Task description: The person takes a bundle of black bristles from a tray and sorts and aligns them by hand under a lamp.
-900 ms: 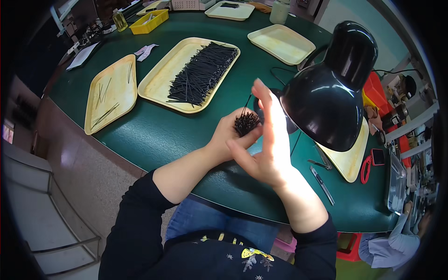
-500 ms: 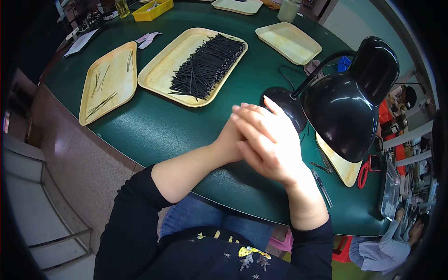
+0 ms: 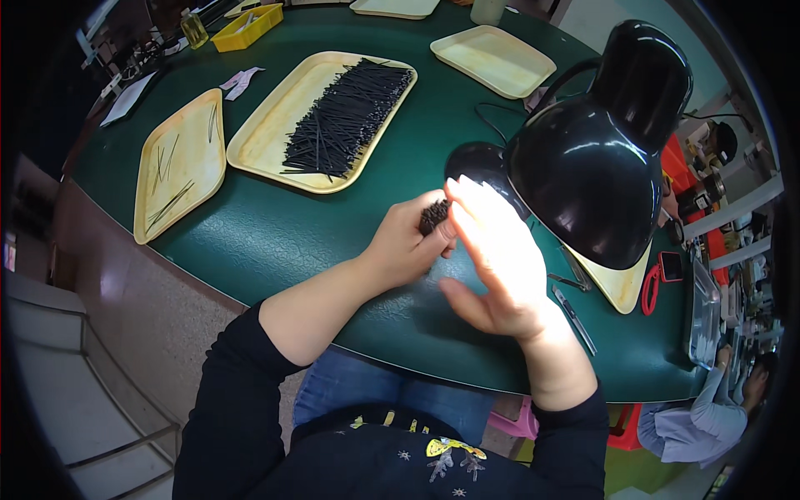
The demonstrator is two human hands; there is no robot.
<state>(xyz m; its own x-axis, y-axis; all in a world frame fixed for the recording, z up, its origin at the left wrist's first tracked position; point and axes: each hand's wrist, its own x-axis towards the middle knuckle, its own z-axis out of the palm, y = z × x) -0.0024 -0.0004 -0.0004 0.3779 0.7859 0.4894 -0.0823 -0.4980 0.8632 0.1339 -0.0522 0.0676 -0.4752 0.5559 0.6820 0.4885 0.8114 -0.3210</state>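
bundle of thin dark strands (image 3: 433,217) sits in the left hand (image 3: 398,246), fingers curled around it, above the green table (image 3: 292,229). the right hand (image 3: 500,262) is open, fingers extended, just beside the bundle's end; whether it touches is unclear. uneven pressure from that palm, or a slack left grip, could let strands slip out or splay.

The left hand (image 3: 398,243) grips a bundle of thin black strands (image 3: 433,216) beside the right hand (image 3: 506,260), which is spread open (and brightly lit) near a black lamp (image 3: 581,179). On the green table (image 3: 283,242), a cream tray (image 3: 268,133) bears loose black pieces (image 3: 352,117)
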